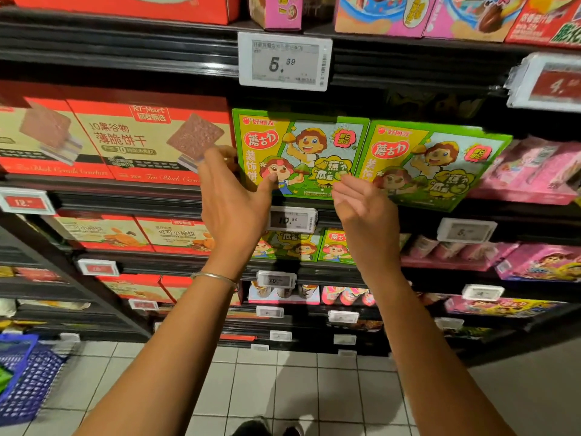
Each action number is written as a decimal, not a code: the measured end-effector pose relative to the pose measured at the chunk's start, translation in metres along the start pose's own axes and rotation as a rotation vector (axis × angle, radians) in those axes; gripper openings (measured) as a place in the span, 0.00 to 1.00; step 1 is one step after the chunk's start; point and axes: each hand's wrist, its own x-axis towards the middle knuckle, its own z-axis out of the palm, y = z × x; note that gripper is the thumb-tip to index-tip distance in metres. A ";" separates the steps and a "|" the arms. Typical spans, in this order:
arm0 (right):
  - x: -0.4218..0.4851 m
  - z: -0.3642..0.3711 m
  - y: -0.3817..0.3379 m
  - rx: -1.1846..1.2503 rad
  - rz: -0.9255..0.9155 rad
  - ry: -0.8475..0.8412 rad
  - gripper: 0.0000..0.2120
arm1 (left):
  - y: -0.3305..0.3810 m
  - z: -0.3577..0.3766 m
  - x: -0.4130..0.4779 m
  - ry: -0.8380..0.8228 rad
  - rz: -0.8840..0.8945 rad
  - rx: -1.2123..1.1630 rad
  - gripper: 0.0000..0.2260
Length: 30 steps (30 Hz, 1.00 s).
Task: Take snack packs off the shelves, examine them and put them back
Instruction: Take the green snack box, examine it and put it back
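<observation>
Left hand (232,199) and right hand (364,209), each grip open, at upright green cartoon-printed snack box (298,152).

Green-and-yellow cartoon snack boxes (300,154) beside red-and-tan biscuit boxes (147,140), pink packs (528,174).

Both bare arms reach up and forward, side by side. The left hand (234,199) is spread wide, thumb stretched rightward. The right hand (366,212) faces it, fingers relaxed and loosely curved.
</observation>
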 end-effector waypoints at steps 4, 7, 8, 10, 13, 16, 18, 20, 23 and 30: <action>-0.001 -0.002 0.005 0.016 0.019 0.086 0.14 | -0.003 0.000 -0.001 -0.004 0.016 -0.051 0.28; 0.003 -0.005 0.007 -0.035 0.021 0.109 0.16 | -0.006 0.001 0.001 -0.007 0.017 -0.080 0.26; 0.005 -0.005 0.007 -0.047 0.024 0.100 0.17 | -0.007 0.002 0.001 -0.003 0.021 -0.088 0.26; 0.006 -0.006 0.007 -0.046 0.033 0.081 0.19 | -0.008 0.003 -0.002 0.009 0.010 -0.111 0.25; 0.005 -0.009 0.008 0.015 0.062 0.021 0.21 | -0.006 0.004 -0.006 0.042 -0.020 -0.167 0.23; 0.004 -0.022 0.011 0.064 0.072 0.001 0.19 | 0.000 0.006 -0.018 0.006 -0.006 -0.219 0.19; 0.006 -0.035 0.016 0.101 0.081 0.081 0.15 | 0.010 0.013 -0.032 -0.046 0.038 -0.254 0.15; 0.009 -0.052 0.019 0.115 0.058 0.231 0.11 | 0.023 0.024 -0.050 -0.109 0.088 -0.281 0.11; 0.017 -0.083 0.023 0.128 0.018 0.496 0.17 | 0.047 0.044 -0.077 -0.163 0.117 -0.298 0.12; 0.037 -0.122 0.042 0.147 0.017 0.418 0.22 | 0.092 0.077 -0.107 -0.177 0.128 -0.290 0.18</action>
